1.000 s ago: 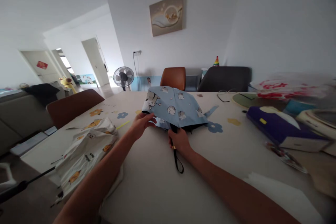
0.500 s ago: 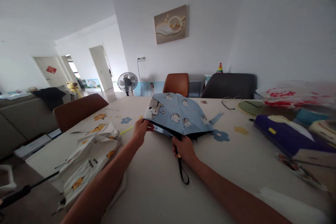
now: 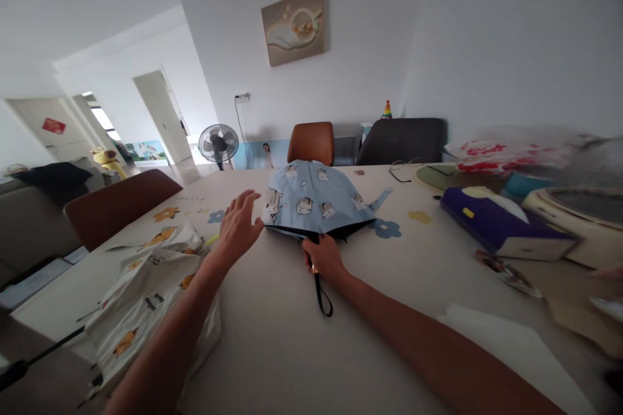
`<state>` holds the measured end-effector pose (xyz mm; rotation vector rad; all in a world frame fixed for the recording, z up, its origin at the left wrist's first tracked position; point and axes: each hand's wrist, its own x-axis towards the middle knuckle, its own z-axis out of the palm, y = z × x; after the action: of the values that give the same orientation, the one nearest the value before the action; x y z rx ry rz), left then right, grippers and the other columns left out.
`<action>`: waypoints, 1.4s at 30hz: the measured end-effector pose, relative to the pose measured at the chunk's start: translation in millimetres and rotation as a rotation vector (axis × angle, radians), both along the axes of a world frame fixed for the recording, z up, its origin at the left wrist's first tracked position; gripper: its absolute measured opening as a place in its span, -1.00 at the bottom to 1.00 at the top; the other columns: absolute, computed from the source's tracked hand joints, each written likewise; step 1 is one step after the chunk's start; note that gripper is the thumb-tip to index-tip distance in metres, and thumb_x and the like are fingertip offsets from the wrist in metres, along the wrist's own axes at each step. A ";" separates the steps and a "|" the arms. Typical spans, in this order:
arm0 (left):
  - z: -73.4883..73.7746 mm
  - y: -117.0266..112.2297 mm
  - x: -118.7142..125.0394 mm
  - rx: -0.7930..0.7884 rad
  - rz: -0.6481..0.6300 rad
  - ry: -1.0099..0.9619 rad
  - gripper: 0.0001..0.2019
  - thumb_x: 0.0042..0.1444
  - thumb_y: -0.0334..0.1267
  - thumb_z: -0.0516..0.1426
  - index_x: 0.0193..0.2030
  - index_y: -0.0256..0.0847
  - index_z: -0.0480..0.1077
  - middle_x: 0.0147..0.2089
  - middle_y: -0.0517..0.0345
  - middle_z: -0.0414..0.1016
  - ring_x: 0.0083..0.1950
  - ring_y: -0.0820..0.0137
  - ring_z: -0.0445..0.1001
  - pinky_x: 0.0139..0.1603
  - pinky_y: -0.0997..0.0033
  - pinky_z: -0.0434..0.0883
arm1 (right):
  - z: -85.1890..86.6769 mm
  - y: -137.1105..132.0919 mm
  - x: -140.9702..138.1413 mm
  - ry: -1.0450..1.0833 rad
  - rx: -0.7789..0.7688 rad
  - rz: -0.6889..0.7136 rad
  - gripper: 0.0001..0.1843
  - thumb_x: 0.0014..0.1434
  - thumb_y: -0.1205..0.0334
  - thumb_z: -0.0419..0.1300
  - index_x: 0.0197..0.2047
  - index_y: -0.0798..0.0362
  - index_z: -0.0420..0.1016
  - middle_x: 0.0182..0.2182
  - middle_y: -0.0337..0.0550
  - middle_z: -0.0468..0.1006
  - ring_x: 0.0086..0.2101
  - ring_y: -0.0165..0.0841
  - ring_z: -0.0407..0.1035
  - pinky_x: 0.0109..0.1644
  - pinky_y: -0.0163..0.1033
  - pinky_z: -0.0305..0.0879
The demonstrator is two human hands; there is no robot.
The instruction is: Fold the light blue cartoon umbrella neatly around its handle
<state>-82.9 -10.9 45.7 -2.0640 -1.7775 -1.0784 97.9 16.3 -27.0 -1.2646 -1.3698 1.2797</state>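
Observation:
A light blue umbrella (image 3: pixel 314 198) printed with cartoon animals rests partly unfolded on the white table (image 3: pixel 272 350), its black underside showing along the near edge. My right hand (image 3: pixel 325 258) is closed around its handle, and a black wrist loop (image 3: pixel 325 301) hangs below the grip. Just left of the canopy, my left hand (image 3: pixel 239 224) is raised with fingers spread, holding nothing. A second umbrella (image 3: pixel 156 285), white with yellow ducks, lies crumpled under and beside my left forearm, its dark shaft pointing off to the left.
On the right side are a purple tissue box (image 3: pixel 501 220), eyeglasses (image 3: pixel 403 172), a plastic bag (image 3: pixel 516 152), a round cream container (image 3: pixel 574 220) and white paper (image 3: pixel 516 350). Chairs (image 3: pixel 311 142) stand along the far and left edges. A fan (image 3: pixel 219 142) is farther back.
My left hand has let go of the blue canopy's left edge and moved left, its fingers opening. My right hand keeps its hold on the handle. The view has shifted to the right.

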 end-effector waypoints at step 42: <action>-69.4 35.5 44.8 0.056 -0.740 0.000 -0.61 0.21 -0.39 -0.12 0.16 -0.12 0.21 0.19 0.03 0.27 0.30 0.38 0.05 0.24 0.15 0.17 | -0.2 0.7 4.8 0.102 0.049 0.022 -0.67 0.02 0.14 -0.03 -0.69 0.08 0.24 -0.82 -0.27 0.26 -0.79 -0.47 0.15 -0.76 -0.39 0.10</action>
<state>-38.1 24.6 -23.7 -2.7524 -0.9484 -1.2552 102.7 17.0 -27.1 -1.1383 -1.3375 1.3006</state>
